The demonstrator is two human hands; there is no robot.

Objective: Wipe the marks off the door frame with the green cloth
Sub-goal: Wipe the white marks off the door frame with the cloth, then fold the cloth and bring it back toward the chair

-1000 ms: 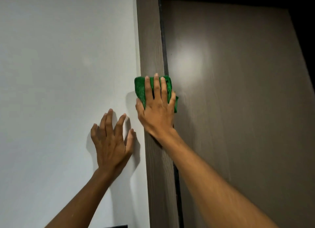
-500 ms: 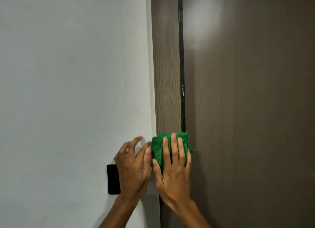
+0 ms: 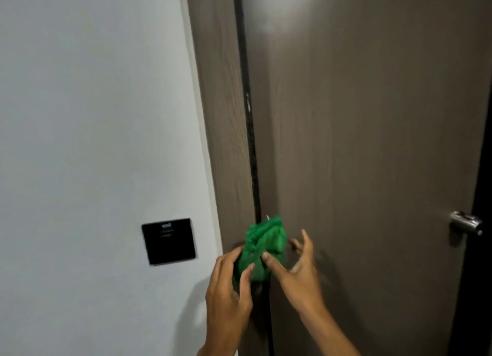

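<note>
The green cloth (image 3: 263, 245) is bunched up in front of the lower part of the brown wood-grain door frame (image 3: 223, 116). My left hand (image 3: 229, 289) grips the cloth's lower left from below. My right hand (image 3: 295, 273) is at the cloth's right side. Its thumb touches the cloth and its fingers are spread and blurred, apart from the cloth. Small pale marks (image 3: 248, 102) show on the dark strip between frame and door, higher up.
The closed brown door (image 3: 359, 142) fills the right side, with a metal handle (image 3: 466, 222) near its right edge. A black square wall panel (image 3: 169, 240) sits on the white wall (image 3: 93, 116), left of the frame.
Both hands have dropped down the frame. The cloth was pressed flat under my right hand and is now bunched, with my left hand gripping it and my right fingers spread off it.
</note>
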